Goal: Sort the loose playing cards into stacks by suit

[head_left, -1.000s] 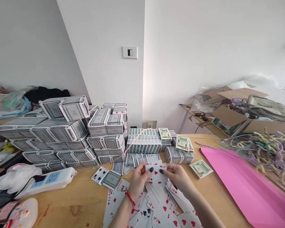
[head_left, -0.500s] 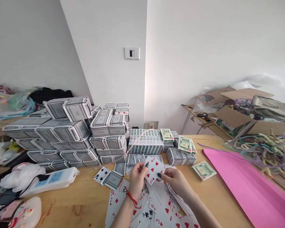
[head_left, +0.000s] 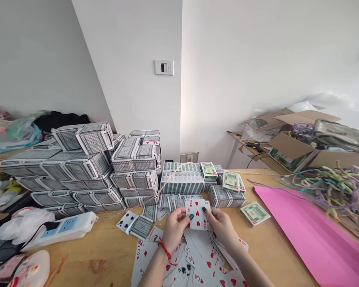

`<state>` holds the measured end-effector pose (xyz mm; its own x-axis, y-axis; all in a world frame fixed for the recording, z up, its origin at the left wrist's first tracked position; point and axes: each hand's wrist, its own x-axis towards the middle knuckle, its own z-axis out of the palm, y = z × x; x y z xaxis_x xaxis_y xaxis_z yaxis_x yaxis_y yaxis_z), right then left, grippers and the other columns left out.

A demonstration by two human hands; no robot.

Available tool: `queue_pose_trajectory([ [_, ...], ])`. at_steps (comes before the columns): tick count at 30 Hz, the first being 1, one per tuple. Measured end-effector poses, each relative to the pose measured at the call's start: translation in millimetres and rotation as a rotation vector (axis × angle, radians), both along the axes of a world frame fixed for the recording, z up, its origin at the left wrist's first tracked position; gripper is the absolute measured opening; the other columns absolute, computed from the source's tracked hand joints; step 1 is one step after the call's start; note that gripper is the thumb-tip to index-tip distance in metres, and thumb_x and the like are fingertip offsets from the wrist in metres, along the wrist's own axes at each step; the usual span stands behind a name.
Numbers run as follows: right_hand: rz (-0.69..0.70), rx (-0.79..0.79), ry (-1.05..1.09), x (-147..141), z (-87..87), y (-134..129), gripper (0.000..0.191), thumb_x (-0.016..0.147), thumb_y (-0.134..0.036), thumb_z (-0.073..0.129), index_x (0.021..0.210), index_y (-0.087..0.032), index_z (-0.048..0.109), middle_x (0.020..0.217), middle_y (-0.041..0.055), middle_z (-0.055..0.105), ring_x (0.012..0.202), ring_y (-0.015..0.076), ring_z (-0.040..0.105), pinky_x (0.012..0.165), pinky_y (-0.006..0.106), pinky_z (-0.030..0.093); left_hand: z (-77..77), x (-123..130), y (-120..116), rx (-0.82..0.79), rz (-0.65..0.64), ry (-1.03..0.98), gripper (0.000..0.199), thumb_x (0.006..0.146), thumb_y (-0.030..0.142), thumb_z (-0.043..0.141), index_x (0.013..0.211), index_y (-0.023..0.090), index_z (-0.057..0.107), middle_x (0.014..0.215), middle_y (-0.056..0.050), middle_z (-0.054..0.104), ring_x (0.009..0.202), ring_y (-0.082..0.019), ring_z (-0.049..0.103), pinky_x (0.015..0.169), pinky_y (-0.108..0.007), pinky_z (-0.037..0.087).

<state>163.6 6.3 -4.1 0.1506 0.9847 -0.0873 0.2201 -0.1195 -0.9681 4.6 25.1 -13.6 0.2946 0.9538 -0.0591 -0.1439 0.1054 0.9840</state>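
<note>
Both my hands hold a few face-up playing cards (head_left: 197,221), a three of hearts in front and a red two peeking out behind. My left hand (head_left: 177,225), with a red string bracelet at its wrist, pinches their left edge. On their right side the thumb of my right hand (head_left: 220,227) presses the face. Beneath my hands, loose playing cards (head_left: 184,271) lie spread face up and overlapping. Farther left rest a spade card (head_left: 127,221) and a face-down card (head_left: 141,227).
Wrapped blocks of cards (head_left: 86,163) are stacked at the back left. Green card boxes (head_left: 182,177) stand mid-back, with another box (head_left: 255,213) to the right. A power strip (head_left: 67,229) lies left; a pink sheet (head_left: 308,235) and tangled yarn (head_left: 335,191) lie right.
The held cards have turned from tilted to nearly upright, and the red two now shows behind the three. My right hand has shifted to their right edge.
</note>
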Motion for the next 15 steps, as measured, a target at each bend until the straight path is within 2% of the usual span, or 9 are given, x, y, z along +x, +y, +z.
queue_pose_trajectory([
  [4,0.007,0.020,-0.073,-2.0,1.2,-2.2,0.047,0.075,-0.062,0.039,0.051,-0.021,0.034,0.042,-0.0055,0.035,0.040,0.0094,0.034,0.041,0.022,0.028,-2.6,-0.1,1.2,0.006,0.068,0.050,0.023,0.070,0.038,0.060,0.068,0.015,0.058,0.060,-0.001,0.059,0.057,-0.015,0.055,0.055,-0.023,0.043],
  [8,0.026,0.085,-0.062,-0.8,2.3,-2.8,0.045,0.072,-0.062,0.044,0.057,-0.019,0.044,0.055,-0.0004,0.050,0.052,0.0138,0.047,0.049,0.023,0.037,-3.4,1.4,1.5,0.037,0.092,0.086,0.023,0.068,0.036,0.061,0.060,0.016,0.055,0.053,0.003,0.053,0.050,-0.011,0.048,0.049,-0.020,0.037],
  [11,0.056,0.059,-0.021,1.3,-2.1,-1.4,0.042,0.069,-0.060,0.050,0.062,-0.019,0.048,0.059,0.0001,0.053,0.057,0.0152,0.049,0.051,0.023,0.039,-3.0,1.7,0.9,0.051,0.105,0.083,0.020,0.067,0.034,0.061,0.061,0.015,0.055,0.053,0.003,0.053,0.050,-0.011,0.048,0.048,-0.020,0.037],
  [15,0.087,0.003,0.014,1.9,-5.0,-0.8,0.041,0.069,-0.057,0.052,0.057,-0.019,0.043,0.054,-0.0027,0.046,0.051,0.0122,0.043,0.049,0.023,0.036,-1.9,0.1,0.4,0.008,0.102,0.020,0.024,0.068,0.037,0.062,0.076,0.014,0.061,0.067,-0.003,0.063,0.060,-0.015,0.056,0.055,-0.023,0.044],
])
